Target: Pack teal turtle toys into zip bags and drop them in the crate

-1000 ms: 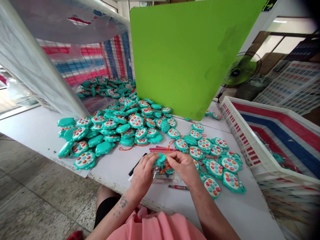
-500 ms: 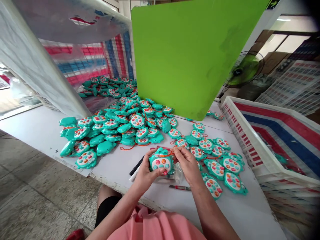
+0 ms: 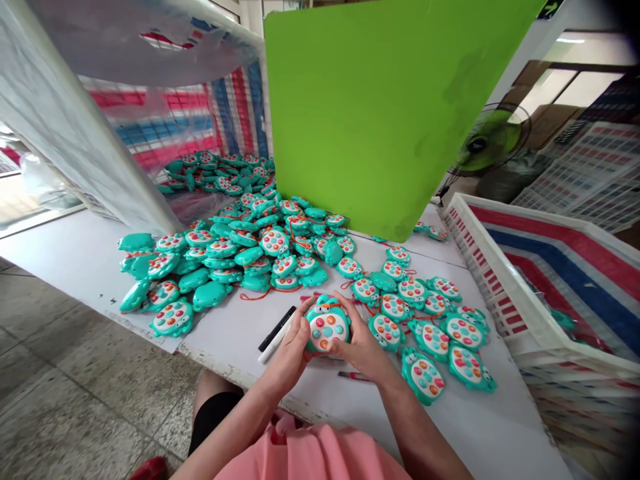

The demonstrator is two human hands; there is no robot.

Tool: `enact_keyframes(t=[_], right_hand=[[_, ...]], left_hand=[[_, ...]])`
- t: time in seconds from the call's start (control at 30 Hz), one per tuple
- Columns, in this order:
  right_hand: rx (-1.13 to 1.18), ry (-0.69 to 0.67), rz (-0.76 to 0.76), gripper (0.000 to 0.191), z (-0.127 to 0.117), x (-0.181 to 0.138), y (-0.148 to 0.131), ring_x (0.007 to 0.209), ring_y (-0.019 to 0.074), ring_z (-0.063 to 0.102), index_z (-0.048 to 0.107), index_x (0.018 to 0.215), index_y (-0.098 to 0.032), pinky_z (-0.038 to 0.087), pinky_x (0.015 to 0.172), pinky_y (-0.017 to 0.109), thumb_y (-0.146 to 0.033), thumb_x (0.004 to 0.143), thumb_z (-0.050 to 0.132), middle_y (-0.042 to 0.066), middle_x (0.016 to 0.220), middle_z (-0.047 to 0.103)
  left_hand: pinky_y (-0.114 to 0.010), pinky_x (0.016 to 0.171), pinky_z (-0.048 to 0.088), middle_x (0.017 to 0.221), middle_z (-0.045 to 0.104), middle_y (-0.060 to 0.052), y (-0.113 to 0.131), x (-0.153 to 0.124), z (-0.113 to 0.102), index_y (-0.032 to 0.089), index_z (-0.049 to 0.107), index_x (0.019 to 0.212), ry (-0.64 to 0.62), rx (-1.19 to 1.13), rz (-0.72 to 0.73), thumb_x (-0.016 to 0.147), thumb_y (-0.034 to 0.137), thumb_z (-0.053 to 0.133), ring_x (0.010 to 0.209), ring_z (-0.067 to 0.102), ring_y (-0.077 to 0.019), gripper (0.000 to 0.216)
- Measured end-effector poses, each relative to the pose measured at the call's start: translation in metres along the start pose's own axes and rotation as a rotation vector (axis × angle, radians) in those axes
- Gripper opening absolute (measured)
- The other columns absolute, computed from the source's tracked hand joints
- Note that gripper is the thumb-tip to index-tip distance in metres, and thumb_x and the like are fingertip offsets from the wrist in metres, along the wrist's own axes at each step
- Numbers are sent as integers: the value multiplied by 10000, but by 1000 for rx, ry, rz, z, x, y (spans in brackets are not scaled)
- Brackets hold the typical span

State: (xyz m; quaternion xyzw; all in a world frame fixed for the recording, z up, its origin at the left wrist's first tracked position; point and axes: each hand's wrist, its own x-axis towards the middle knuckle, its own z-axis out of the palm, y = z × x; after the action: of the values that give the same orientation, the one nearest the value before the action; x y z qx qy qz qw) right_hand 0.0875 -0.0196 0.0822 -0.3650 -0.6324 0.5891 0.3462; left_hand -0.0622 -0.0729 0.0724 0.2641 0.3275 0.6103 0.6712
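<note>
A teal animal-shaped toy (image 3: 327, 327) with a white face and coloured round buttons is held upright between both hands over the table's front edge. My left hand (image 3: 295, 343) grips its left side, thumb along the rim. On the right side, my right hand (image 3: 357, 337) is closed round it, with the thumb on the lower buttons. An orange cord shows across the toy's top. Left of my hands lie a black marker (image 3: 277, 329) and a white marker (image 3: 275, 343). A red and grey cutter (image 3: 354, 377) lies just below my right hand, partly covered by it.
A big pile of similar toys (image 3: 240, 247) spills from a tipped crate (image 3: 145, 180) on the left. More toys (image 3: 430, 337) lie spread at the right. An upright green board (image 3: 370, 120) stands behind. A white lined crate (image 3: 480, 267) and a fan (image 3: 487, 140) are further right.
My right hand has gone from pinching the orange cord at the toy's top to gripping the toy's right side. The toy now sits slightly further right.
</note>
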Motion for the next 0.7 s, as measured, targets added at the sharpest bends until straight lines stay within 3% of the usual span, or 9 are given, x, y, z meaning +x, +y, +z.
enact_keyframes(t=[0.13,0.23,0.4,0.5,0.6,0.7], right_hand=[[5,37,15,700,1,1,9,1093,254,579,427,1361,-248,494,913,378,-422,747,714,71,1256,570],[-60,127,34,648,-17,5,16,1040,256,599,458,1328,-237,497,892,387,-450,760,684,70,1196,608],[-568,598,8,663,-96,15,29,1088,305,553,433,1350,-192,430,935,461,-532,799,578,125,1205,589],[-963,737,-119,613,-134,30,42,1132,338,495,493,1295,-116,380,959,484,-510,825,515,188,1195,570],[-1220,728,-158,518,-140,57,50,1109,333,491,537,1245,-100,367,948,463,-435,851,501,198,1148,582],[-1403,539,-54,426,-125,96,49,1181,348,437,571,1208,-132,272,1008,503,-387,875,498,196,1234,552]], left_hand=[[-390,853,539,1423,440,-102,-1,1,2,324,313,1425,-19,11,-6,898,552,440,1157,557,-275,587],[-406,858,541,1492,328,-97,-1,0,3,342,282,1437,-42,106,2,879,545,491,1210,508,-291,629],[-393,844,539,1440,332,-128,-7,1,-4,302,300,1406,15,344,-10,838,467,607,1165,533,-273,667],[-367,785,545,1328,413,-121,-15,5,-9,278,341,1353,32,368,-31,824,472,619,1063,580,-240,628],[-331,731,542,1208,474,-91,-21,9,-13,265,395,1295,3,359,-25,812,463,637,981,602,-215,575],[-303,696,532,1119,515,-68,-24,9,-17,249,454,1235,-18,368,-9,822,459,627,920,617,-198,494]])
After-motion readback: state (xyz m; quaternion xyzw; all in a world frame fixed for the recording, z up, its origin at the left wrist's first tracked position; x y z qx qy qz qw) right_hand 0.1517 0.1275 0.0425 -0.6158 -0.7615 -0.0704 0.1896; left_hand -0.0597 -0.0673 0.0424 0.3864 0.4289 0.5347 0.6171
